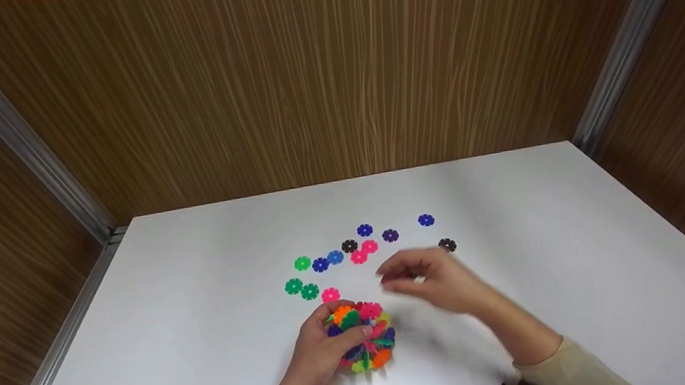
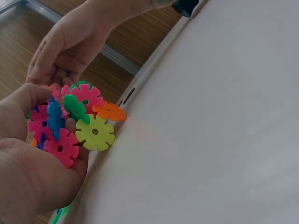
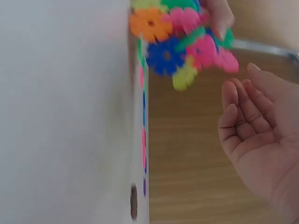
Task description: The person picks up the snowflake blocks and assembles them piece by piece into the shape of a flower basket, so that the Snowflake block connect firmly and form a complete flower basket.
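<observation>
A ball-shaped cluster of interlocked plastic snowflake discs (image 1: 383, 357), in pink, orange, yellow, green and blue, is gripped by my left hand (image 1: 322, 349). The thumb lies across its near face while the other fingers go behind it. My right hand (image 1: 440, 280) hovers to the right of the cluster, its fingers loosely bent and nothing between them. In the right wrist view, the palm of that right hand (image 3: 257, 126) shows bare beside the joined discs (image 3: 166, 56). The left wrist view shows a yellow disc (image 2: 95, 132) on the cluster's outer side.
Loose discs lie flat on the white table (image 1: 203, 304) beyond the hands: green ones (image 1: 293, 286) at left, pink (image 1: 330, 295), blue (image 1: 320, 264) and a black one (image 1: 447, 245) near the right hand. Wood-grain panels (image 1: 333, 81) stand around the table's back and sides.
</observation>
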A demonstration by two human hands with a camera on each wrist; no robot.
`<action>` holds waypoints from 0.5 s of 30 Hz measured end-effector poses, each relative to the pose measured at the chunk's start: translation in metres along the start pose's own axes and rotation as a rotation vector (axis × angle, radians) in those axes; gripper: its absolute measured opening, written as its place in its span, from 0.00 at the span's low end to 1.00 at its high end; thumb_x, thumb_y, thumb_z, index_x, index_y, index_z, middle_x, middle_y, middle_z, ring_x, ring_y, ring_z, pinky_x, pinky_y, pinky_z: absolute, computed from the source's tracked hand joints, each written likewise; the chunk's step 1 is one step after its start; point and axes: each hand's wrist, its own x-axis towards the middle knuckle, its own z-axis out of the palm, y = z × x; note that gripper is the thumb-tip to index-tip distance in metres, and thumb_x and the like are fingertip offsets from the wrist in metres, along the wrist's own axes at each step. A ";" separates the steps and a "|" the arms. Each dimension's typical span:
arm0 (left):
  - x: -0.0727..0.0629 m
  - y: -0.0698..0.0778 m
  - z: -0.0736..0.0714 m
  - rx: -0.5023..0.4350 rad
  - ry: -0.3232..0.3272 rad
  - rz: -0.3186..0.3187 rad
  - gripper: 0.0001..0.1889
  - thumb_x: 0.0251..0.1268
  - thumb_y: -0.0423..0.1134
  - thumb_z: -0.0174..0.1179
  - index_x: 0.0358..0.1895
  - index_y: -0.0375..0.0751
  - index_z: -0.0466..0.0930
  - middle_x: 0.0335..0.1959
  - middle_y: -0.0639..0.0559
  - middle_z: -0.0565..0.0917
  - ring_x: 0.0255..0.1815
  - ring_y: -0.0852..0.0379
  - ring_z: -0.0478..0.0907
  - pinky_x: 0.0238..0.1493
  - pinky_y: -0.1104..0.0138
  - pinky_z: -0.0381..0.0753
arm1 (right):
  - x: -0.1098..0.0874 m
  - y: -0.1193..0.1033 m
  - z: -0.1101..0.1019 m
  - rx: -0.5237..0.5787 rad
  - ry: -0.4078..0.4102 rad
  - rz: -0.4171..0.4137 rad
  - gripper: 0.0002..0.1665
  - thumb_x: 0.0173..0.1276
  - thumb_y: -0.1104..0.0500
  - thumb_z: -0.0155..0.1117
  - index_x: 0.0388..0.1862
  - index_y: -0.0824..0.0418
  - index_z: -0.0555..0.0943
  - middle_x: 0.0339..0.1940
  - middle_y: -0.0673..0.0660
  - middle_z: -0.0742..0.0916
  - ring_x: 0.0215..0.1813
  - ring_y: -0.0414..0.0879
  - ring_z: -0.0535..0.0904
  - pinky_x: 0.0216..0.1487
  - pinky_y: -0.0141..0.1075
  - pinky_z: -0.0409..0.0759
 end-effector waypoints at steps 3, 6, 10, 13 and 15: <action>0.001 -0.001 0.001 -0.011 0.031 -0.004 0.35 0.57 0.41 0.81 0.68 0.44 0.77 0.69 0.44 0.76 0.70 0.43 0.72 0.70 0.48 0.77 | 0.002 0.027 -0.031 -0.022 0.129 0.080 0.12 0.73 0.63 0.72 0.54 0.64 0.88 0.48 0.57 0.91 0.49 0.48 0.88 0.52 0.35 0.87; 0.002 -0.003 0.002 -0.035 0.030 0.006 0.33 0.58 0.37 0.79 0.68 0.43 0.77 0.68 0.45 0.76 0.71 0.42 0.71 0.69 0.49 0.78 | 0.001 0.060 -0.061 -0.090 0.217 0.217 0.14 0.74 0.63 0.71 0.56 0.66 0.87 0.51 0.60 0.90 0.53 0.51 0.86 0.54 0.35 0.84; 0.002 -0.005 0.000 -0.069 -0.001 0.022 0.31 0.59 0.35 0.78 0.66 0.42 0.78 0.67 0.45 0.78 0.69 0.44 0.72 0.70 0.50 0.77 | -0.003 0.093 -0.081 -0.168 0.230 0.350 0.19 0.74 0.65 0.69 0.62 0.67 0.84 0.57 0.63 0.88 0.60 0.56 0.81 0.60 0.42 0.80; 0.002 -0.003 0.000 -0.082 -0.004 0.016 0.31 0.59 0.35 0.78 0.67 0.42 0.78 0.67 0.45 0.78 0.69 0.44 0.73 0.70 0.50 0.77 | -0.003 0.105 -0.085 -0.194 0.206 0.364 0.23 0.72 0.67 0.70 0.65 0.67 0.83 0.59 0.65 0.87 0.62 0.59 0.81 0.65 0.47 0.79; 0.002 -0.001 0.000 -0.091 -0.005 0.011 0.31 0.60 0.35 0.78 0.67 0.42 0.78 0.68 0.45 0.77 0.69 0.44 0.74 0.70 0.50 0.77 | -0.001 0.108 -0.085 -0.208 0.189 0.355 0.24 0.71 0.68 0.70 0.65 0.68 0.83 0.58 0.65 0.87 0.62 0.60 0.81 0.65 0.48 0.79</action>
